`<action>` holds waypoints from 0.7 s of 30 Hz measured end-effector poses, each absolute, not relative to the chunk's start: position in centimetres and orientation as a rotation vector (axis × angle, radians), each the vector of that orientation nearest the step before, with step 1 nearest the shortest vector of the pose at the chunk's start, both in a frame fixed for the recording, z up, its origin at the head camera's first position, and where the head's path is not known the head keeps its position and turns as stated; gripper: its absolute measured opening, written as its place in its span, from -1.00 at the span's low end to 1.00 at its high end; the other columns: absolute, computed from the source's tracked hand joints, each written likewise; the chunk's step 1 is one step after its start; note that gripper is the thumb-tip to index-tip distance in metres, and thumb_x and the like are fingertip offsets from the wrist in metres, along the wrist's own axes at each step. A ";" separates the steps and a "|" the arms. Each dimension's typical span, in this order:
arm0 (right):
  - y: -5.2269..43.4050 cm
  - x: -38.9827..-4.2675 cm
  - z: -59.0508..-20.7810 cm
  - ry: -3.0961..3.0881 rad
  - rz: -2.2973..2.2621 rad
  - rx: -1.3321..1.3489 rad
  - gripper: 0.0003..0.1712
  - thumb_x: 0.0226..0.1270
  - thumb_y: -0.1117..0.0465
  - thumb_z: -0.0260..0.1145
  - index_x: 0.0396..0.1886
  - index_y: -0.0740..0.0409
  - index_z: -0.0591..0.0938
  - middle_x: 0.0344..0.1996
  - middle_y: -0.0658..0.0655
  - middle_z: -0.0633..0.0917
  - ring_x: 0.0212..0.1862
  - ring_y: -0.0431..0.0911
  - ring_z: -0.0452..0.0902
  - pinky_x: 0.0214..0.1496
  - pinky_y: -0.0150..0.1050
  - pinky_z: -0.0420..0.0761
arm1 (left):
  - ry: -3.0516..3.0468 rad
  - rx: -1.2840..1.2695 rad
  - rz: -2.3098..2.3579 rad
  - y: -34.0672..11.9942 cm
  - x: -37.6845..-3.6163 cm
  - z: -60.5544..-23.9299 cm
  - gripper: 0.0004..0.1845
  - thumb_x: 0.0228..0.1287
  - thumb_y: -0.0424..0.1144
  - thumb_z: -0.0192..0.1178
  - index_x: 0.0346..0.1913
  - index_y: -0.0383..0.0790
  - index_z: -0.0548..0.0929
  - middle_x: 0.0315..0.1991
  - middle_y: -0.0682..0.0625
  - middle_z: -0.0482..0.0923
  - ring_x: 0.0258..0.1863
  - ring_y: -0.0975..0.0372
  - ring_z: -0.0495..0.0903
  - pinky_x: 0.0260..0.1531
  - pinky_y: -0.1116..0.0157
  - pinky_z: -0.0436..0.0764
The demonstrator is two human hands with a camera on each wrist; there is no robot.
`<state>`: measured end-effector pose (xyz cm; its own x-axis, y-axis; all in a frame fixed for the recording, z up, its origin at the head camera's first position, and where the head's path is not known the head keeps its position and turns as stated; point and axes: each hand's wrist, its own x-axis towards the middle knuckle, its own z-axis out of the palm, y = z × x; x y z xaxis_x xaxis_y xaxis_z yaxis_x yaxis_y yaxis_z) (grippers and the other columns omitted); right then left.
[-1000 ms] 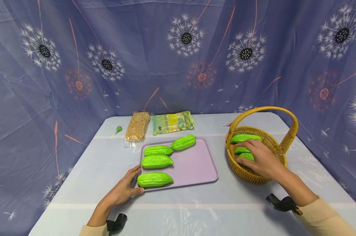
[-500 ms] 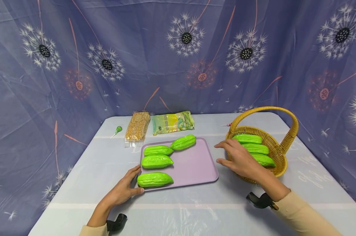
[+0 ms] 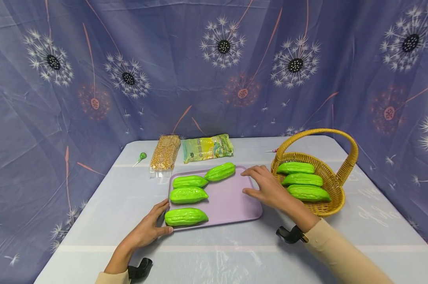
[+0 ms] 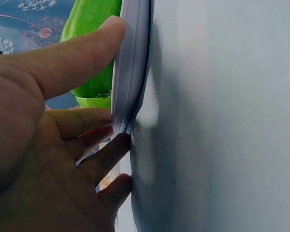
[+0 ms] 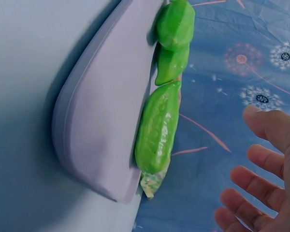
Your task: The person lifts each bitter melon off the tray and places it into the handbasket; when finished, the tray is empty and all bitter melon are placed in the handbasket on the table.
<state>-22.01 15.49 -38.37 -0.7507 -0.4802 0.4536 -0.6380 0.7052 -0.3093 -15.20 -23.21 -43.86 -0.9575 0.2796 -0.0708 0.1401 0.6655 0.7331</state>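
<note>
The right hand [image 3: 270, 189] has left the wicker basket [image 3: 336, 199] and now hovers over the right edge of the lavender tray [image 3: 231, 203], fingers spread and loosely relaxed, holding nothing; a second ago it rested on the gourds in the basket. The left hand [image 3: 148, 228] has not moved: fingers straight, thumb on the tray's near left corner, just beside the nearest green gourd [image 3: 186, 216]. Four gourds lie on the tray, three in the basket. Behind the tray lie two packets and one small green lollipop [image 3: 142, 156].
</note>
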 end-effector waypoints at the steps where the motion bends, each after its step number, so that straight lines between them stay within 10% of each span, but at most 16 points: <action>1: 15.3 -22.2 -38.5 -2.571 0.654 0.874 -0.50 0.05 0.07 0.46 0.02 0.08 0.59 -0.03 0.09 0.62 0.02 -0.01 0.45 0.04 -0.06 0.51 | 2.701 0.341 1.169 -23.2 -15.2 -43.9 -0.08 0.06 -0.11 0.36 0.42 -0.37 0.14 0.49 -0.19 -0.03 0.48 -0.17 -0.10 0.38 -0.22 -0.01; 21: 11.8 -25.8 -40.5 -2.716 0.812 0.764 -0.41 0.13 0.04 0.41 0.15 0.13 0.53 0.08 0.17 0.58 0.08 0.05 0.46 0.11 0.02 0.51 | 2.699 0.322 1.164 -23.2 -15.2 -43.9 -0.08 0.05 -0.13 0.37 0.42 -0.37 0.14 0.49 -0.18 -0.03 0.48 -0.17 -0.09 0.38 -0.22 -0.01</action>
<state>-25.80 11.80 -40.47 -0.8449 -0.4198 0.3316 -0.5330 0.7145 -0.4533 -15.22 -23.18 -43.88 -0.9596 0.2693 -0.0823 0.1249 0.6690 0.7327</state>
